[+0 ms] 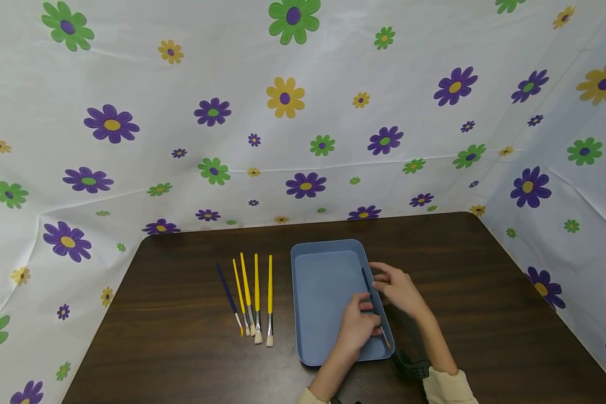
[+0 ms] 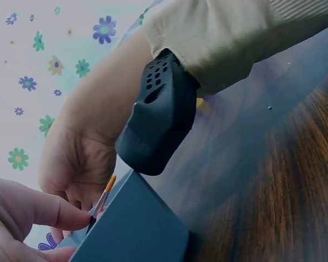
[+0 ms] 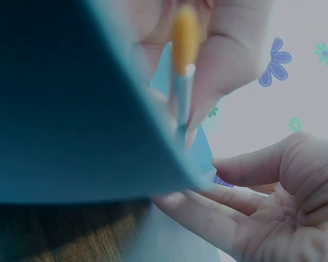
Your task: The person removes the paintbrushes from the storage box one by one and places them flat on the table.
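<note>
A slim dark-handled paintbrush [image 1: 368, 286] with an orange tip lies lengthwise along the right inner side of the blue-grey tray [image 1: 328, 292]. My left hand [image 1: 358, 324] reaches over the tray and pinches this brush near its metal collar, as the left wrist view shows by the thumb [image 2: 71, 216]. At the tray's right rim is my right hand [image 1: 400, 290], its fingers loosely bent and its fingertips right at the edge. In the right wrist view, the orange bristles [image 3: 186, 41] point up beside the tray wall, with the right hand's thumb and fingers spread near the corner.
Left of the tray, a blue paintbrush [image 1: 227, 289] and several yellow-handled paintbrushes [image 1: 256, 283] lie side by side on the dark wooden table [image 1: 182, 348]. A flower-patterned sheet [image 1: 242, 62] hangs behind and at the sides. A black wrist device [image 2: 158, 114] sits on the right wrist.
</note>
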`<action>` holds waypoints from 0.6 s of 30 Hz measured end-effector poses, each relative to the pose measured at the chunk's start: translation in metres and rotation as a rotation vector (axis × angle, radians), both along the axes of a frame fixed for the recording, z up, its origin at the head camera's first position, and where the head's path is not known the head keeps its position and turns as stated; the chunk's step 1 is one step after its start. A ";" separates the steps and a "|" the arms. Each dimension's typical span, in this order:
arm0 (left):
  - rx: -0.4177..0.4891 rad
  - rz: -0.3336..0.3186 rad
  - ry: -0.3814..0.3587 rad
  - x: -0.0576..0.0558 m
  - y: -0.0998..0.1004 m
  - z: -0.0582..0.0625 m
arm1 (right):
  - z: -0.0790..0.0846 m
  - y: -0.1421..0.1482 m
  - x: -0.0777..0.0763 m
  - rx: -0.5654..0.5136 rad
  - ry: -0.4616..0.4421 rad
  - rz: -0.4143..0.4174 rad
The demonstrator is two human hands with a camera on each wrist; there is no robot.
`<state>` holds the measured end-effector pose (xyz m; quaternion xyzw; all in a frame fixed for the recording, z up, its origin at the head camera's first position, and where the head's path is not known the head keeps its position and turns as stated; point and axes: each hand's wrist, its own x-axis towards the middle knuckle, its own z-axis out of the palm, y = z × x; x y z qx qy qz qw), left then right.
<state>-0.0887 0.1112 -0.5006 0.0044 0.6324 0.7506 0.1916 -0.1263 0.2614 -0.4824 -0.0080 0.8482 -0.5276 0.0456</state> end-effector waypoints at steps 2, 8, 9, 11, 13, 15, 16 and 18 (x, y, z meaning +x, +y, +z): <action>0.018 -0.005 -0.006 -0.001 -0.002 0.000 | 0.000 0.000 0.000 -0.003 0.000 0.000; 0.056 -0.013 -0.019 -0.004 -0.011 0.003 | 0.001 -0.001 -0.001 -0.013 -0.006 0.003; 0.064 -0.013 -0.021 -0.005 -0.013 0.004 | 0.001 -0.002 -0.001 -0.015 -0.008 0.001; 0.078 -0.012 -0.020 -0.007 -0.018 0.005 | 0.002 -0.002 -0.001 -0.019 -0.011 0.001; 0.093 -0.010 -0.018 -0.008 -0.024 0.007 | 0.003 -0.002 -0.001 -0.019 -0.009 0.006; 0.109 -0.009 -0.020 -0.010 -0.030 0.009 | 0.003 -0.002 -0.001 -0.016 -0.009 0.004; 0.114 -0.007 -0.019 -0.011 -0.033 0.011 | 0.003 -0.002 0.000 -0.014 -0.008 0.007; 0.131 0.007 -0.021 -0.013 -0.039 0.013 | 0.003 -0.002 0.000 -0.009 -0.008 0.009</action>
